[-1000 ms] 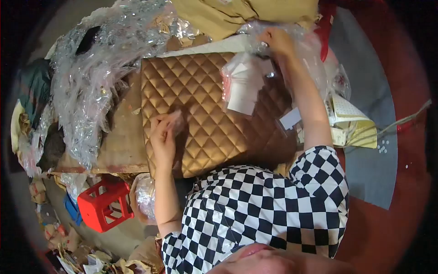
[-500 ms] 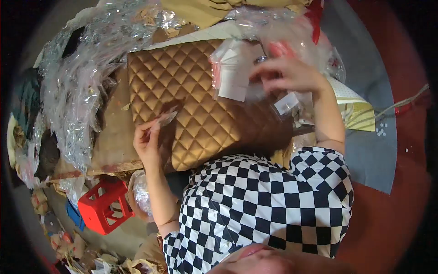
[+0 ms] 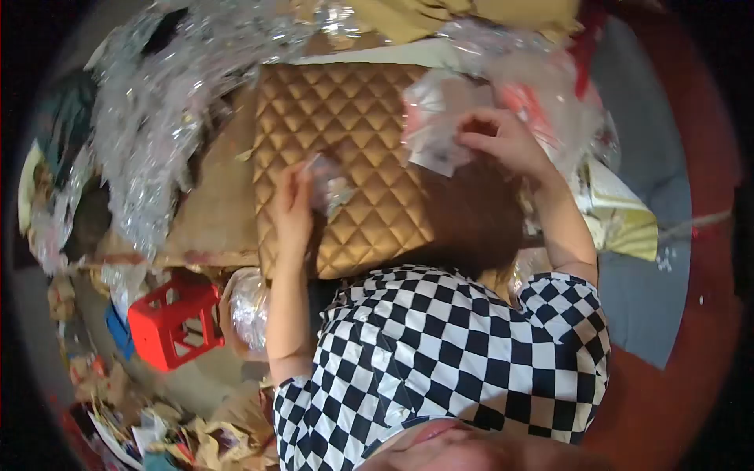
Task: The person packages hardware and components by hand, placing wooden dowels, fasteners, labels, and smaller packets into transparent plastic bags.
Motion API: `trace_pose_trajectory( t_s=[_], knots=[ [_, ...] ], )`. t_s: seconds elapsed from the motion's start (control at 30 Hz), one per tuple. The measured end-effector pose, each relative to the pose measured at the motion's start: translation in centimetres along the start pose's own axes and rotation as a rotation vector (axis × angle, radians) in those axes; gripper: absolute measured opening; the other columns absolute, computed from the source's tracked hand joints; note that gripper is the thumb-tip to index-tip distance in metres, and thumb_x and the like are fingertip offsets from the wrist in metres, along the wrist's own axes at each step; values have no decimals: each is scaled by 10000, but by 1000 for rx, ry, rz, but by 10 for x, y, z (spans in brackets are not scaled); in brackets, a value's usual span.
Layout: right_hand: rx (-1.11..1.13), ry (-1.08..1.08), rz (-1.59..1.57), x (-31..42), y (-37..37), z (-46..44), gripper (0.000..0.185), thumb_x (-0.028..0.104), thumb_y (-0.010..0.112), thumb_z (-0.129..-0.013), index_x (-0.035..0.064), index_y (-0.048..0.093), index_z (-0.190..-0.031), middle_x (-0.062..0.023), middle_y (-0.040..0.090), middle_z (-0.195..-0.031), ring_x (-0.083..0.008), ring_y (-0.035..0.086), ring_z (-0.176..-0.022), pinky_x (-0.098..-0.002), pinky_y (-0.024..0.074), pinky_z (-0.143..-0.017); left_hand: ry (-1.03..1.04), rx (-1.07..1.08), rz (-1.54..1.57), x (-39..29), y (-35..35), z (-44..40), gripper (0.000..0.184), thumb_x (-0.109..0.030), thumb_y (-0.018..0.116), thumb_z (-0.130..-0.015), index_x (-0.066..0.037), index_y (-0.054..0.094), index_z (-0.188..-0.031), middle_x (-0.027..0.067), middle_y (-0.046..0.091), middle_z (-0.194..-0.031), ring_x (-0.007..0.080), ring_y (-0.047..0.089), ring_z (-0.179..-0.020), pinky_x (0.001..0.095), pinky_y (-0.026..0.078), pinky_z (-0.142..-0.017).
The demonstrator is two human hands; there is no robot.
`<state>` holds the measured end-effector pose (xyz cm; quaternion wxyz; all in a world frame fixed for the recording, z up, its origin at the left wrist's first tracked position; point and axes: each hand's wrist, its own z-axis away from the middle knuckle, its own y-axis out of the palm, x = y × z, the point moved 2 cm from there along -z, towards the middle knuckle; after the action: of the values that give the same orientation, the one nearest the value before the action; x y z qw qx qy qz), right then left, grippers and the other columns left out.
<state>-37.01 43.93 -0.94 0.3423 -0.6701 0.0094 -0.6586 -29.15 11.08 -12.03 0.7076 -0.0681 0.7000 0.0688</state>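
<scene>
My left hand [image 3: 292, 208] pinches a small clear plastic bag [image 3: 331, 187] over the left half of a brown quilted pad [image 3: 361, 149]. Something small and pale shows inside the bag, too blurred to name. On the pad's upper right lie white cards [image 3: 433, 155] with clear plastic packets, some with reddish parts. My right hand [image 3: 506, 143] is over the right side of these cards, thumb and fingers closed in a pinch. What sits between its fingertips, if anything, I cannot make out.
Heaps of clear plastic bags [image 3: 161, 118] cover the table's left side. More plastic bags [image 3: 542, 106] with red contents lie at the upper right. Yellow cloth [image 3: 440, 20] is at the back. A red stool [image 3: 174, 323] stands on the floor, lower left, near scattered scraps [image 3: 220, 443].
My left hand has moved up and right with the small bag, which now faces the camera more. My right hand has slowed over the cards, its fingers drawn together. The camera view has shifted.
</scene>
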Motion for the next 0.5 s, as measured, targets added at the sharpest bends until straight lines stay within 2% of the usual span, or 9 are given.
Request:
trace_pose_trajectory(
  t_s=[0.03, 0.07, 0.23, 0.3, 0.33, 0.37, 0.43, 0.47, 0.5],
  knots=[
    [82, 165, -299, 10, 16, -10, 148, 172, 682, -873, 49, 649, -949, 25, 626, -803, -67, 577, -705, -233, 443, -565, -17, -18, 45, 5, 5, -2, 229, -167, 521, -1009, -22, 579, -1176, -3, 623, -977, 66, 550, -816, 204, 465, -720],
    [249, 87, -330, 5, 31, -28, 176, 155, 687, -887, 49, 642, -1020, 5, 638, -782, -67, 597, -681, -228, 452, -543, -63, -14, 109, -6, 14, -1, 226, -152, 514, -1006, -24, 577, -1182, 0, 624, -974, 66, 554, -812, 208, 477, -713],
    [363, -75, -306, 15, 117, -82, 285, 159, 705, -873, 37, 626, -1119, 19, 594, -728, -76, 579, -648, -225, 448, -537, -149, 30, 382, -20, 23, -4, 249, -88, 470, -979, -34, 569, -1202, 26, 637, -1001, 90, 604, -862, 210, 511, -703],
    [381, -305, -91, 14, 127, -98, 357, 135, 705, -866, 32, 610, -1193, 8, 587, -729, -78, 578, -653, -214, 451, -558, -195, 55, 497, -26, 17, -3, 260, -83, 458, -971, -37, 566, -1203, 34, 640, -1019, 100, 617, -890, 211, 520, -702],
    [276, -488, 50, 16, 129, -103, 369, 106, 700, -857, 19, 616, -1205, -29, 633, -800, -79, 603, -720, -212, 466, -606, -238, 54, 474, -31, 13, 0, 260, -88, 452, -968, -40, 567, -1197, 43, 642, -1025, 110, 620, -921, 231, 532, -712],
    [283, -494, 50, 15, 130, -107, 369, 106, 700, -857, 19, 616, -1205, -29, 633, -800, -79, 603, -720, -212, 466, -606, -282, 55, 450, -33, 11, 2, 261, -93, 446, -964, -43, 568, -1191, 52, 644, -1031, 120, 624, -952, 251, 544, -723],
    [555, -103, -175, 22, 135, -111, 325, 133, 721, -848, 12, 638, -1138, -25, 644, -853, -67, 594, -742, -215, 457, -631, -214, 61, 455, -22, 7, 4, 276, -145, 456, -980, -50, 534, -1226, 72, 632, -1070, 141, 627, -968, 274, 553, -735],
    [563, -113, -169, 20, 139, -112, 325, 133, 721, -848, 12, 638, -1138, -25, 644, -853, -67, 594, -742, -215, 457, -631, -146, 73, 457, -18, 5, 4, 304, -197, 466, -995, -57, 501, -1262, 92, 620, -1108, 162, 630, -983, 297, 562, -748],
    [564, -118, -303, 14, 144, -113, 286, 115, 711, -845, 2, 644, -1099, -46, 655, -898, -74, 605, -765, -215, 463, -644, -133, 61, 457, -25, 5, 6, 304, -197, 466, -995, -57, 501, -1262, 92, 620, -1108, 162, 630, -983, 297, 562, -748]
  ],
)
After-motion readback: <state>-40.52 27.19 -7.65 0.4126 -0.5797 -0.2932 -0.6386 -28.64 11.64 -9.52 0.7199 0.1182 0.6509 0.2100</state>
